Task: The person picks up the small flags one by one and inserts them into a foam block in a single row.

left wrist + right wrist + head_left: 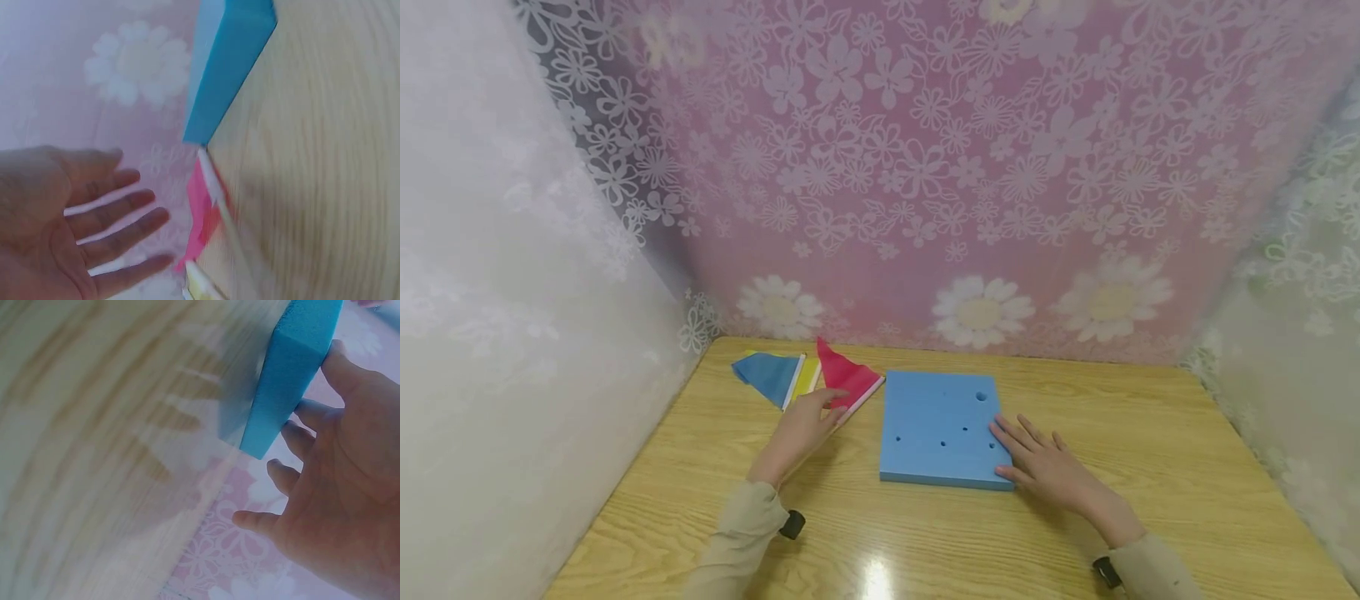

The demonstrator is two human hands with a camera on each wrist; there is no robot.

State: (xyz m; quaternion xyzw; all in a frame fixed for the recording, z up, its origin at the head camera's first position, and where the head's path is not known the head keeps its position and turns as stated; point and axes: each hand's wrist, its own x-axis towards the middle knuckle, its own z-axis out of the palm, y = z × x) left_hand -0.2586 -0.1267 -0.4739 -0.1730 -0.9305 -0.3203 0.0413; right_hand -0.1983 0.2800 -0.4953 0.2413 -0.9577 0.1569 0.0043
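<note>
"Report on the left hand."

"My left hand [802, 427], left of centre in the head view, lies by the lower end of the red flag [847, 375]. Its fingers are extended and spaced, not pinching; whether they touch the stick [233, 239], I cannot tell. The thumb stands apart from the forefinger, presumably to leave room for that slim stick."

"And the right?"

"My right hand [1054, 468], right of centre, has its fingers spread and straight, several tips against the right edge of the blue block [925, 408]. I judge this contact steadies it."

"Position of the block?"

"Flat on the tabletop [992, 542], mid-frame, one large hole [981, 397] and several small holes [943, 443] facing up, so all are accessible. The red flag's upper end sits at its upper-left corner; touching or just beside, I cannot tell."

"Other items?"

"A blue flag [767, 377] partly covers a yellow flag [805, 377] farther left in the frame. Both appear set aside there within left-hand reach."
</note>
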